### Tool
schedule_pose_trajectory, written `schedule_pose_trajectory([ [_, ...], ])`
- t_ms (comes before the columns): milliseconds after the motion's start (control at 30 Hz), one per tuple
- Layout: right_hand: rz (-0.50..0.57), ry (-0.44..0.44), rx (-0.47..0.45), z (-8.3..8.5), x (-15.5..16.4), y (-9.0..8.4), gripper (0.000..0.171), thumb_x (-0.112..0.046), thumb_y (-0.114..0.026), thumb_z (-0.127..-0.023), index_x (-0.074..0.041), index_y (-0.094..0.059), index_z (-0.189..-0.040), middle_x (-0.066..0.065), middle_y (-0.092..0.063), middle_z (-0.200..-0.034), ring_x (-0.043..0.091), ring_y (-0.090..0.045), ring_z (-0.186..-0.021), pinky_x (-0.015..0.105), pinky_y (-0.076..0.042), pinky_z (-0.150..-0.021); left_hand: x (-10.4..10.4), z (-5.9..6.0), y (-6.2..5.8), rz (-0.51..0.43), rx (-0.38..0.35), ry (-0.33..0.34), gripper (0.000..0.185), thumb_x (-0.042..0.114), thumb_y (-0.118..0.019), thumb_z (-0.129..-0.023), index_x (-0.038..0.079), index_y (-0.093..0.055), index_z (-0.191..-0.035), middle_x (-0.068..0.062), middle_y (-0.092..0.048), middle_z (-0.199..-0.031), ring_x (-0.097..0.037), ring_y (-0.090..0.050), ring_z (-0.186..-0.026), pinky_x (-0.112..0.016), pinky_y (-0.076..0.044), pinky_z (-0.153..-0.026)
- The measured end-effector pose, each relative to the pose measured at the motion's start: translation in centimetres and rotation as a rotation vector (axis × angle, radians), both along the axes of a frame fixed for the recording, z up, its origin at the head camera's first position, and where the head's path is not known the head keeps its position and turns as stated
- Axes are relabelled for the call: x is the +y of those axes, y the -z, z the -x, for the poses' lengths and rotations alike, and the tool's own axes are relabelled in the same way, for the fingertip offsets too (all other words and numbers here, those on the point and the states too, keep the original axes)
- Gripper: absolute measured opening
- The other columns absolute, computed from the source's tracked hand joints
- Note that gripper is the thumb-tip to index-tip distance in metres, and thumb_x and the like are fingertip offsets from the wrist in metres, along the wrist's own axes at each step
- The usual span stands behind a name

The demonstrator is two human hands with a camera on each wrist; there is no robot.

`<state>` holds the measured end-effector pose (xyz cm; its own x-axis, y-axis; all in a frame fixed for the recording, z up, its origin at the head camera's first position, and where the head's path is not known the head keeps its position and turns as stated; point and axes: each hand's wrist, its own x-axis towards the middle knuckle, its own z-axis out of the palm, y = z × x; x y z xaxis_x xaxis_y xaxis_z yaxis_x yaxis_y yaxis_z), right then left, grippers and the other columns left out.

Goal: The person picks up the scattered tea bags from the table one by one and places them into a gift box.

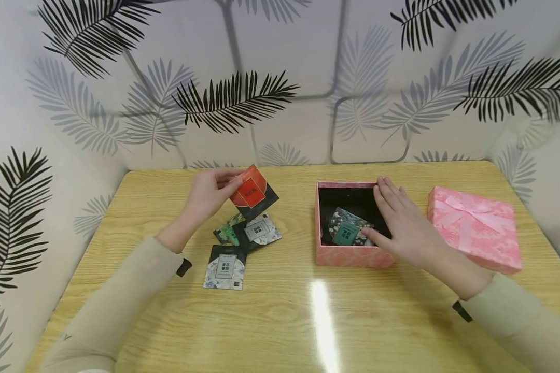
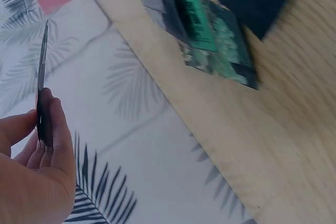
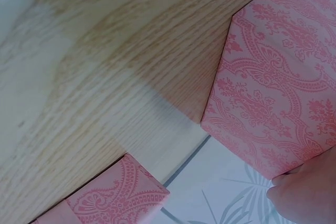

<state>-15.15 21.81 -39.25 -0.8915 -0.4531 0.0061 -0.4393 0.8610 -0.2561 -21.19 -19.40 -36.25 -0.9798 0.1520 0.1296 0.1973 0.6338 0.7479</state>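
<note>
Red-and-black packet (image 1: 254, 194) pinched between thumb and fingers of left hand (image 1: 210, 194), lifted clear of wooden table (image 1: 280, 321), just above three more packets (image 1: 242, 243) lying flat. Seen edge-on in left wrist view (image 2: 42, 85). Right hand (image 1: 401, 223) flat, fingers straight, resting over right rim of open pink box (image 1: 350, 255); thumb touching green packet (image 1: 347, 230) inside. Pink lid (image 1: 473, 228) with bow just beside, right of box.

Left hand (image 2: 31, 177) pinches thin packet (image 2: 42, 85) edge-on; green packet (image 2: 215, 40) on table (image 2: 283, 145)
</note>
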Motion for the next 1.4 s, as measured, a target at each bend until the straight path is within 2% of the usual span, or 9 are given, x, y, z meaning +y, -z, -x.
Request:
schedule_pose_trajectory([
  [233,0.011,-0.003,0.007,0.1,0.0,0.1,0.097,-0.057,-0.054,-0.106,0.007,-0.012,-0.167,0.024,-0.003,-0.178,0.042,-0.003,-0.166,0.055,-0.006,-0.136,2.6,0.2,-0.9,-0.033,0.002,0.034,0.031,0.009,-0.07,-0.104,-0.001,-0.072,-0.133,-0.024,-0.077,-0.121,-0.038,-0.078,-0.105,-0.045,-0.065,-0.089],
  [467,0.017,-0.007,0.025,0.1,0.0,0.1,0.098,-0.056,-0.055,-0.106,0.008,-0.013,-0.167,0.025,-0.004,-0.178,0.042,-0.004,-0.166,0.053,-0.004,-0.137,5.5,0.7,-1.2,-0.126,0.017,0.123,0.029,0.008,-0.07,-0.103,-0.002,-0.074,-0.131,-0.022,-0.078,-0.121,-0.036,-0.079,-0.105,-0.044,-0.065,-0.09],
  [667,0.002,-0.002,0.025,0.2,0.0,0.0,0.098,-0.056,-0.056,-0.105,0.007,-0.014,-0.167,0.025,-0.005,-0.178,0.042,-0.005,-0.166,0.056,-0.007,-0.136,8.3,0.7,-1.4,-0.14,-0.003,0.171,0.029,0.009,-0.071,-0.103,0.0,-0.074,-0.131,-0.02,-0.078,-0.122,-0.033,-0.079,-0.104,-0.039,-0.066,-0.088],
  [800,-0.004,-0.002,0.033,0.2,0.0,0.0,0.098,-0.056,-0.057,-0.105,0.008,-0.015,-0.166,0.026,-0.007,-0.177,0.044,-0.007,-0.166,0.056,-0.008,-0.136,10.2,0.6,-1.4,-0.122,-0.015,0.193,0.028,0.01,-0.072,-0.102,0.001,-0.076,-0.129,-0.018,-0.08,-0.118,-0.03,-0.079,-0.099,-0.034,-0.065,-0.085],
  [933,-0.01,0.002,0.032,0.2,-0.1,0.0,0.097,-0.055,-0.058,-0.104,0.008,-0.016,-0.166,0.026,-0.008,-0.177,0.044,-0.007,-0.166,0.058,-0.01,-0.135,11.8,0.6,-1.2,-0.076,0.023,0.235,0.026,0.011,-0.073,-0.102,0.003,-0.078,-0.126,-0.016,-0.081,-0.114,-0.026,-0.079,-0.094,-0.025,-0.062,-0.08],
  [1100,-0.013,0.009,0.024,0.1,-0.2,-0.1,0.097,-0.054,-0.058,-0.104,0.008,-0.016,-0.166,0.026,-0.008,-0.177,0.044,-0.007,-0.166,0.06,-0.012,-0.135,13.4,0.8,-0.9,-0.02,0.063,0.285,0.025,0.013,-0.074,-0.102,0.004,-0.079,-0.125,-0.013,-0.082,-0.109,-0.023,-0.077,-0.09,-0.016,-0.053,-0.072],
  [1267,0.01,0.004,0.032,0.1,-0.1,0.1,0.097,-0.054,-0.058,-0.105,0.008,-0.017,-0.166,0.026,-0.009,-0.177,0.044,-0.008,-0.166,0.059,-0.012,-0.135,14.8,1.0,-0.5,-0.024,0.04,0.32,0.026,0.013,-0.074,-0.102,0.004,-0.078,-0.125,-0.013,-0.081,-0.112,-0.023,-0.078,-0.095,-0.021,-0.06,-0.078],
  [1400,0.017,-0.001,0.032,0.0,-0.1,0.2,0.096,-0.054,-0.057,-0.105,0.009,-0.017,-0.166,0.026,-0.008,-0.177,0.044,-0.008,-0.166,0.059,-0.012,-0.135,15.6,1.0,-0.3,0.022,0.025,0.341,0.024,0.016,-0.074,-0.102,0.005,-0.079,-0.123,-0.011,-0.081,-0.113,-0.023,-0.077,-0.098,-0.025,-0.062,-0.084],
])
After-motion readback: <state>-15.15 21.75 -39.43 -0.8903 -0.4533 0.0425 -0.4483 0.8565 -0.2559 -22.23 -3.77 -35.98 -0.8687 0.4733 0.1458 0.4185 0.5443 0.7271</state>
